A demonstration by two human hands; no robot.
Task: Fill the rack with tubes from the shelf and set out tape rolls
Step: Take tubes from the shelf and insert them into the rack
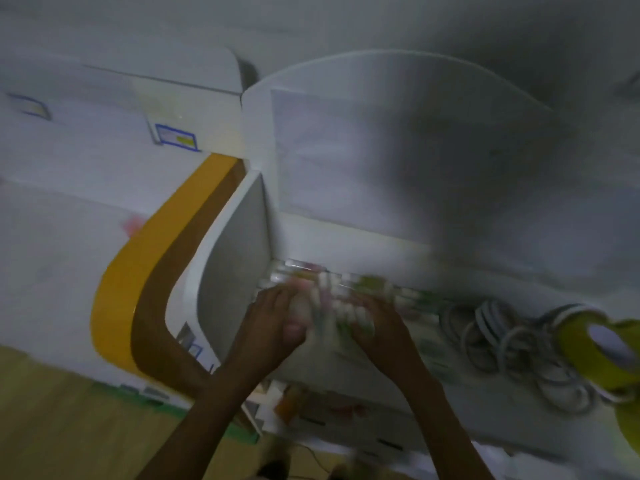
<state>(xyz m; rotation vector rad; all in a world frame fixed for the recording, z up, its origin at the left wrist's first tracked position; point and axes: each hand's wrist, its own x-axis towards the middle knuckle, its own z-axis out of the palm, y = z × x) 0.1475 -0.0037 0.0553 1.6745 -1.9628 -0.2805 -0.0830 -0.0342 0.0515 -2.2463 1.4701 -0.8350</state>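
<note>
Frame heavily motion-blurred. Both arms reach up to a white shelf (346, 268). Left hand (277, 320) and right hand (374, 320) sit side by side, both curled around a bundle of tubes (329, 299) with white and pinkish caps, held at the shelf's left end just beside a white divider panel (235, 258). More tubes lie along the shelf behind the hands. To the right on the same shelf, several thin whitish tape rolls (491, 337) lie in an overlapping heap; a thicker yellow tape roll (599, 344) lies at the far right. Rack not identifiable.
</note>
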